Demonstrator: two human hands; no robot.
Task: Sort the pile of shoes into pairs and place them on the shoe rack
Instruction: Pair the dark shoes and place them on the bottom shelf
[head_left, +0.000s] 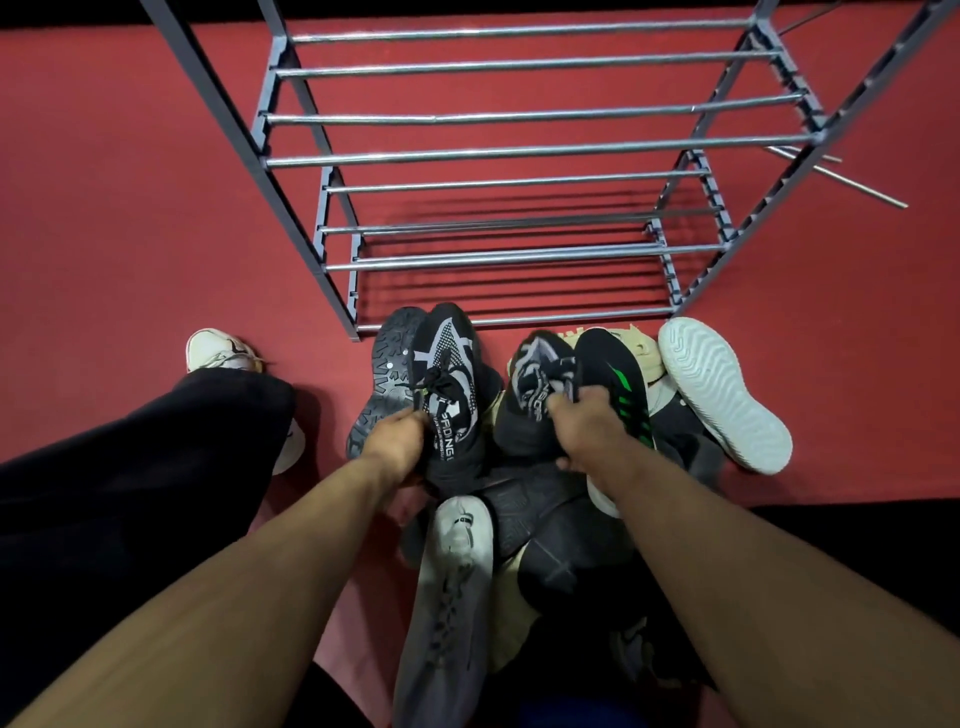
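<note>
A pile of shoes lies on the red carpet in front of a grey metal shoe rack (519, 150) with bare rail shelves. My left hand (397, 441) grips a black sneaker with a grey-white pattern (449, 384) at its collar. My right hand (584, 421) grips a matching black and grey sneaker (535, 379) by its tongue. Beside that lies a black shoe with green stripes (621, 382). A black sole-up shoe (384, 374) lies left of the first sneaker. A grey shoe with a white toe (452, 582) lies near me.
A white-soled shoe (724, 395) lies sole-up at the right, next to a beige shoe (641, 348). A person's black trouser leg (156, 452) and white sneaker (221, 351) stand at the left. Loose metal rods (852, 187) lie right of the rack.
</note>
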